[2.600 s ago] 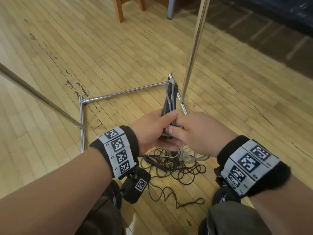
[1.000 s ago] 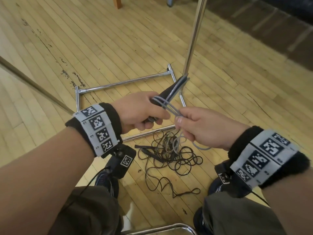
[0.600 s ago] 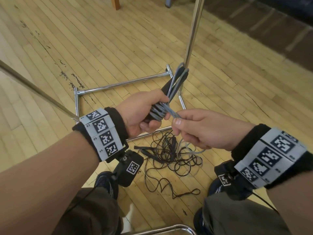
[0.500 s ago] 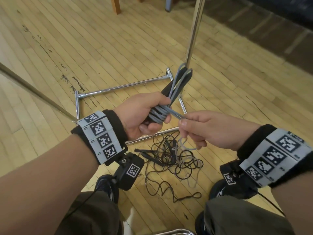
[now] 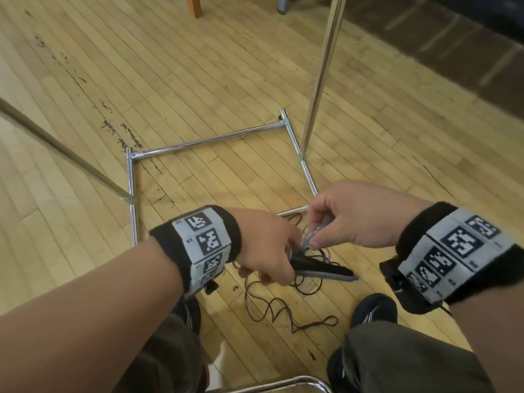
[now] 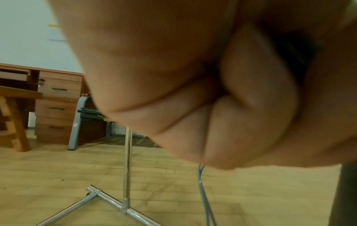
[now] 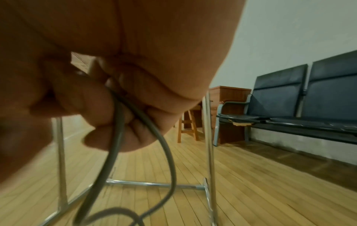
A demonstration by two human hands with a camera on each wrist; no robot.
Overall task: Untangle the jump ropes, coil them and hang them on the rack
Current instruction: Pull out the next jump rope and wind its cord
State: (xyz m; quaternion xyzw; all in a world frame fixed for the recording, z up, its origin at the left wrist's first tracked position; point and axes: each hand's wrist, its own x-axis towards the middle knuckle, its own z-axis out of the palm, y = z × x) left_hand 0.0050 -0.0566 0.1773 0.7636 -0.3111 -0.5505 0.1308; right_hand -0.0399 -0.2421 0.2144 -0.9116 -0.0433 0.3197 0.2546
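Note:
My left hand grips the dark handles of the grey jump rope, which point right and lie nearly level. My right hand pinches the grey cord just above the handles; in the right wrist view the cord loops down from those fingers. In the left wrist view the fingers are curled tight and two grey strands hang below them. A tangled thin black rope lies on the floor under my hands. The chrome rack stands just beyond.
The rack's base bars form a square on the wooden floor. A slanted metal pole crosses at left. My shoes flank the black tangle. A dark bench and a wooden stool stand by the wall.
My left hand has turned the handles from pointing up and away to lying flat and pointing right. Both hands have dropped lower, and my right hand now pinches the cord from above.

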